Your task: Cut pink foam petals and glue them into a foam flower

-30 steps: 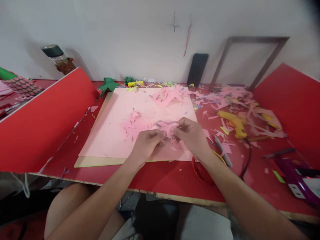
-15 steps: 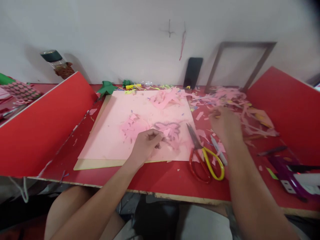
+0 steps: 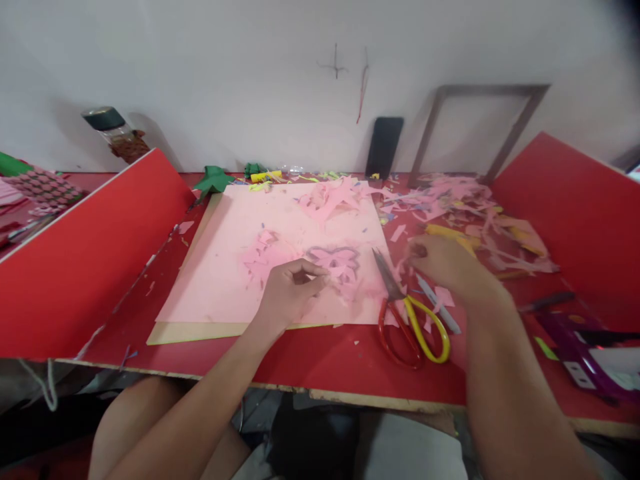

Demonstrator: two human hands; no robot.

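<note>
My left hand (image 3: pixel 291 290) pinches a small piece of pink paper (image 3: pixel 331 280) between thumb and fingers, over a large pink sheet. Just beyond the fingertips lies a butterfly-like shape with a dark outline (image 3: pixel 334 253). A pile of small pink cut pieces (image 3: pixel 265 253) sits left of it. My right hand (image 3: pixel 443 263) is to the right of the sheet, fingers curled together near pink scraps; what they hold, if anything, is unclear. Scissors (image 3: pixel 399 297) with one red and one yellow handle lie between the hands, blades slightly apart. Beside them is a whitish pen-like stick (image 3: pixel 437 303).
The large pink sheet (image 3: pixel 200 293) lies on a yellowish one. Pink offcuts (image 3: pixel 450 193) heap up at the right. Red panels (image 3: pixel 90 253) flank the table. A phone (image 3: pixel 384 148) and a frame (image 3: pixel 433 127) lean on the wall. A purple device (image 3: pixel 575 347) stands at right.
My right hand has moved slightly left and toward me, away from the scrap heap, uncovering a yellow item behind it. My left hand stays nearly in place, still pinching.
</note>
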